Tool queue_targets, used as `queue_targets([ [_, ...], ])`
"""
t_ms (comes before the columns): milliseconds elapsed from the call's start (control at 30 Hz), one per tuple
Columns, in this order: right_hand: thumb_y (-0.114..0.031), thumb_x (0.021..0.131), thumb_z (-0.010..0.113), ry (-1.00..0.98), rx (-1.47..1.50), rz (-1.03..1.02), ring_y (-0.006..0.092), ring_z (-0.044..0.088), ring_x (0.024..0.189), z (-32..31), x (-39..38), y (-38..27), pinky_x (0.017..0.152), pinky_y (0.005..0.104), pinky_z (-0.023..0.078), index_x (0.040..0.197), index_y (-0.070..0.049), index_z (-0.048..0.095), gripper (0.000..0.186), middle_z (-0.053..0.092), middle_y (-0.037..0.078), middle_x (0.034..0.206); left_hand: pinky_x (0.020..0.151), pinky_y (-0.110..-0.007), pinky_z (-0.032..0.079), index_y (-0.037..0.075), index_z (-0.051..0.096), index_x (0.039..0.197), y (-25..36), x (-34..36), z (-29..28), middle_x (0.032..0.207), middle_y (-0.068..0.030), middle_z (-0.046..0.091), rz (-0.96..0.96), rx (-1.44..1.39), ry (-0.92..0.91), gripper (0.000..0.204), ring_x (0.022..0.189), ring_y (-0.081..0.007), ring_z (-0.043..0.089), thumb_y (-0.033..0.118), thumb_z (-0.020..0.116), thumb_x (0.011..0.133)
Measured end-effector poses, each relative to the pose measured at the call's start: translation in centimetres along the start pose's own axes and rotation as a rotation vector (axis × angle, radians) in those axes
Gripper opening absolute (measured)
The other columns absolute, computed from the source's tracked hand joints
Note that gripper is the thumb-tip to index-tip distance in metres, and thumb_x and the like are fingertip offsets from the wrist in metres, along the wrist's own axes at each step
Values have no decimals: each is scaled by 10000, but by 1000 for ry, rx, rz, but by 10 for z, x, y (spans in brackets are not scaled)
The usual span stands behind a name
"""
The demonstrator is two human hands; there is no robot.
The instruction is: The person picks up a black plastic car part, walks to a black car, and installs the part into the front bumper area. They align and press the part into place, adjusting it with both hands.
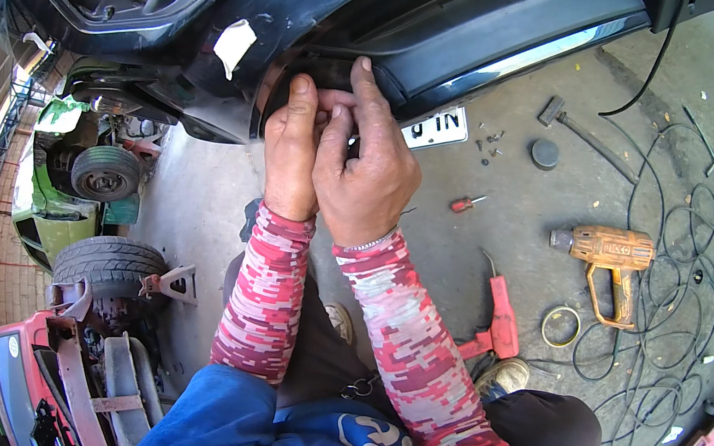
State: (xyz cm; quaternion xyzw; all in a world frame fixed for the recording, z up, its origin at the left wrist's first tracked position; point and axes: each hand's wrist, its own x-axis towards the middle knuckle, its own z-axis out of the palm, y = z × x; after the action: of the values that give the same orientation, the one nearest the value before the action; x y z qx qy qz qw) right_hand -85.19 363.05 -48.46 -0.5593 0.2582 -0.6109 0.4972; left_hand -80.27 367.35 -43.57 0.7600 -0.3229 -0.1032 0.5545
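Both hands are together at the corner of a black car bumper [499, 31]. My left hand [291, 157] is closed, thumb pointing up against the dark edge, and its other fingers are partly hidden behind the right hand. Overlapping it from the right, my right hand [370, 169] has its index finger laid along the black trim and its thumb bent inward. The fingers close around the bumper's edge; whether a small part is pinched there I cannot tell. A white number plate [439, 130] shows just right of my right hand. A torn white patch [234, 47] marks the dark panel to the left.
On the concrete floor at right lie a hammer [590, 137], a round black cap [544, 154], a screwdriver [468, 204], an orange heat gun [604, 253], a red glue gun [500, 320], a tape roll [560, 326] and tangled cables [675, 311]. Vehicle parts and a tyre [109, 266] stand left.
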Motion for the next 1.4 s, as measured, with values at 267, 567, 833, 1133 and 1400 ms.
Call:
queue_targets([
  [267,-151,938,652,-19,53,134,357,756,914,3,-5,4,749,402,604,1253,-47,652,332,750,189,1102,698,-276,546,-32,729,917,-8,-1,-2,832,-76,711,-108,-104,31,578,743,-123,644,465,491,1091],
  [567,-170,958,679,132,344,305,230,683,600,9,3,5,551,349,506,913,-31,675,146,708,101,727,707,-293,530,-32,729,955,-13,8,-1,835,-84,717,-34,-36,16,564,750,-148,660,447,468,1099],
  [833,-408,945,770,187,651,967,123,547,708,9,-26,9,627,272,449,1010,17,564,477,584,64,830,733,-272,493,-13,734,935,-15,5,-3,831,-77,728,-79,-52,115,579,743,-137,660,456,442,1107],
  [1133,-174,775,924,251,509,545,281,400,1329,9,-1,18,1144,386,350,1543,66,101,1152,353,245,1454,682,-267,494,-9,716,893,-23,7,2,760,-53,698,-42,-75,189,552,654,-121,630,434,466,1106],
  [1400,-138,827,887,256,469,587,277,401,1345,23,-3,25,1132,378,380,1556,23,9,1153,300,244,1512,695,-270,500,-1,687,943,-21,0,4,811,-32,681,-76,-116,182,412,723,-102,621,373,571,1074],
])
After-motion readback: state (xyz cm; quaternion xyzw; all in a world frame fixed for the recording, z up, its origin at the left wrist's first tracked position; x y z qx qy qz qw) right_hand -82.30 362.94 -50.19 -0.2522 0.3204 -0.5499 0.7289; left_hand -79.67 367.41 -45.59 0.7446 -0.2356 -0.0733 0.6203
